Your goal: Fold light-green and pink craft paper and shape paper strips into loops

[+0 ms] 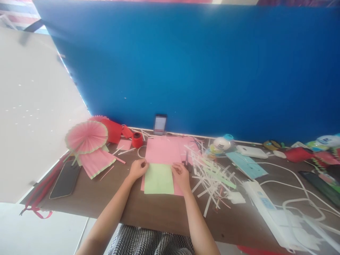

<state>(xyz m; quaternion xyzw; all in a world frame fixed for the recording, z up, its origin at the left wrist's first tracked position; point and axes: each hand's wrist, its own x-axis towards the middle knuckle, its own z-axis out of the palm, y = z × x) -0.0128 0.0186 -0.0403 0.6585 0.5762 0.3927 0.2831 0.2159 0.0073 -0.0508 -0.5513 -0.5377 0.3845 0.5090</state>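
Note:
A light green sheet of paper (159,180) lies over a larger pink sheet (163,150) on the table. My left hand (138,169) is closed in a pinch at the green sheet's upper left corner. At the opposite upper corner, my right hand (181,174) has its thumb and fingertips on the edge, closed on the paper. Dark-handled scissors (187,164) lie just beyond my right hand, partly hidden by it.
Thin paper strips (212,177) are heaped to the right, near a white power strip (265,209) with cables. On the left are a pink pleated paper fan (87,137), a dark phone (65,179) and a red ribbon roll (137,140). A blue partition (186,71) stands behind.

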